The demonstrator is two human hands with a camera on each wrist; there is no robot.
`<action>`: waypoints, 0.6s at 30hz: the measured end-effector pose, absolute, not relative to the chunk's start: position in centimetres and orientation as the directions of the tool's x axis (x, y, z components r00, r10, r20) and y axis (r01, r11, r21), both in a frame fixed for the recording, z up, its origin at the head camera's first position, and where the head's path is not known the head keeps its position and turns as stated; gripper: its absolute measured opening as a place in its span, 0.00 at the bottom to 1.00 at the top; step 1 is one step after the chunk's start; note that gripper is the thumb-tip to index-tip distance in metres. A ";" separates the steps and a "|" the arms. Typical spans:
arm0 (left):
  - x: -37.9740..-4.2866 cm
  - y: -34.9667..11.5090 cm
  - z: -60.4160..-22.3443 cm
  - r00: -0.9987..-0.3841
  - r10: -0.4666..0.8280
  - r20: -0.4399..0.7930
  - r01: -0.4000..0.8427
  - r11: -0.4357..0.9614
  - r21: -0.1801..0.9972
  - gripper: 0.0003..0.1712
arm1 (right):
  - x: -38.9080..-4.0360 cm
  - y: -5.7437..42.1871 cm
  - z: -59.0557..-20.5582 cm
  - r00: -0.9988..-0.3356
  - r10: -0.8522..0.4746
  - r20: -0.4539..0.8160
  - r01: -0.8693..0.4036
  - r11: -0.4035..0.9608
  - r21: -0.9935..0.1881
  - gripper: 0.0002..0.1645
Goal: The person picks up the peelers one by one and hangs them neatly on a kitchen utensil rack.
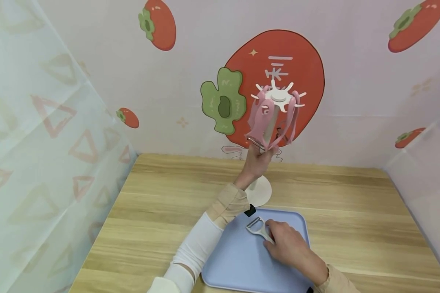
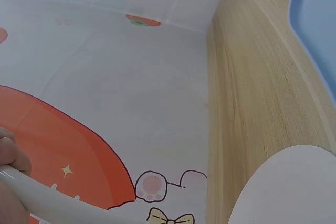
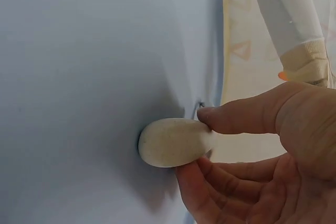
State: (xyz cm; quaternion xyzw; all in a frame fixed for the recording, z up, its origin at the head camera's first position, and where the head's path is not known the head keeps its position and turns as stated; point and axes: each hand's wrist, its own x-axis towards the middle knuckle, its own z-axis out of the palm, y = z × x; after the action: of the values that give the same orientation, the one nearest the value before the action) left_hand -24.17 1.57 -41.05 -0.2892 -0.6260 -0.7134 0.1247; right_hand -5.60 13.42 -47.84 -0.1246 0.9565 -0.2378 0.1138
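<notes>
A white stand (image 1: 278, 97) with a pronged top has several pink utensils (image 1: 261, 122) hanging from it, one with a metal blade near the hand. My left hand (image 1: 257, 162) grips the stand's pole (image 2: 52, 198) below them; only a few fingers show at the left wrist view's edge. Over the blue tray (image 1: 238, 260), my right hand (image 1: 287, 243) pinches the handle of a white peeler (image 1: 261, 232) between thumb and fingers. Its metal blade points away to the upper left. The rounded handle end of the peeler (image 3: 170, 142) shows close to the tray in the right wrist view.
The stand's round white base (image 1: 261, 193) is on the wooden table (image 1: 161, 203), just behind the tray. A patterned cloth wall (image 1: 352, 93) rises at the table's back edge, with more cloth at both sides. My left forearm crosses the tray's left edge.
</notes>
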 end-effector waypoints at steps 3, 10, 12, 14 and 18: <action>-24.3 1.5 -41.1 -0.798 0.185 0.574 0.547 -0.177 0.818 0.19 | -5.9 13.6 -47.8 -0.935 -0.288 -0.209 -0.149 0.849 -0.507 0.21; -24.3 1.4 -41.2 -0.799 0.195 0.569 0.543 -0.171 0.822 0.26 | -6.8 14.6 -47.2 -0.919 -0.341 -0.196 -0.179 0.807 -0.563 0.09; -24.3 1.3 -41.2 -0.801 0.199 0.565 0.537 -0.181 0.824 0.27 | -7.1 15.2 -46.9 -0.920 -0.362 -0.153 -0.214 0.789 -0.576 0.08; -24.2 1.3 -41.1 -0.801 0.204 0.562 0.532 -0.188 0.826 0.27 | -7.5 15.8 -46.7 -0.919 -0.378 -0.113 -0.243 0.768 -0.592 0.09; -24.1 1.3 -41.2 -0.799 0.201 0.567 0.538 -0.182 0.823 0.24 | -8.2 17.1 -46.1 -0.924 -0.378 -0.058 -0.259 0.729 -0.634 0.09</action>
State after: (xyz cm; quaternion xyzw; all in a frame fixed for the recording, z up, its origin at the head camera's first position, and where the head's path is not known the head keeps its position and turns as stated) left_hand -24.10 1.34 -41.21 -0.2942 -0.6283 -0.7103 0.1188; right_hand -8.17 17.07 -46.05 -0.1721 0.9252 -0.3255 0.0918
